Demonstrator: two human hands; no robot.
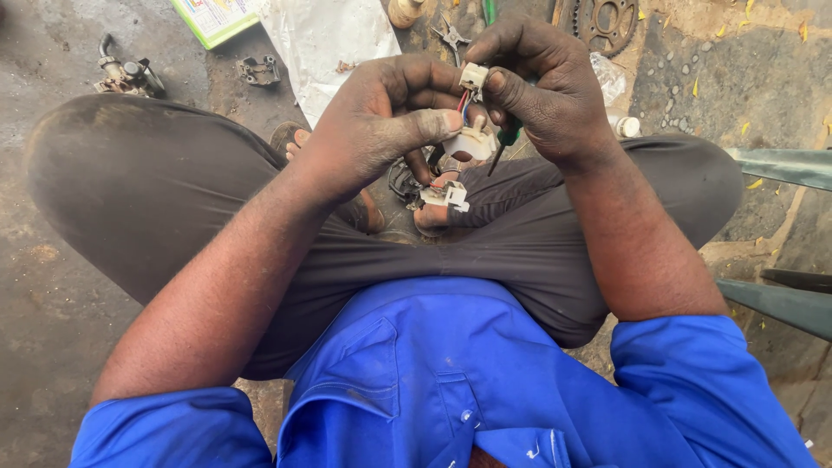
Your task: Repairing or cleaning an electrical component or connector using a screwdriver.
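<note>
While the person sat cross-legged on the ground, both hands were raised together above the lap. The left hand (pixel 381 121) had its fingers curled closed around a white plastic connector (pixel 472 141), the thumb pressed flat along its near side. The right hand (pixel 542 82) pinched a smaller white connector (pixel 473 76) between thumb and forefinger, and the same hand gripped a green-handled screwdriver (pixel 505 139), whose dark shaft angled down and to the left. Short red and blue wires (pixel 463 102) ran between the two connectors. A third white connector (pixel 452 196) hung just below the hands, near a sandalled foot (pixel 431 217). Dark trousers (pixel 156 182) covered the knees, and a blue shirt (pixel 451 381) filled the lower foreground. On the ground beyond the hands lay a white cloth (pixel 329 39), a pair of pliers (pixel 451 36), a toothed sprocket (pixel 607 22), a green-edged box (pixel 217 17), a small metal bracket (pixel 258 69) and a carburettor-like metal part (pixel 128 76), all well apart from the hands.
</note>
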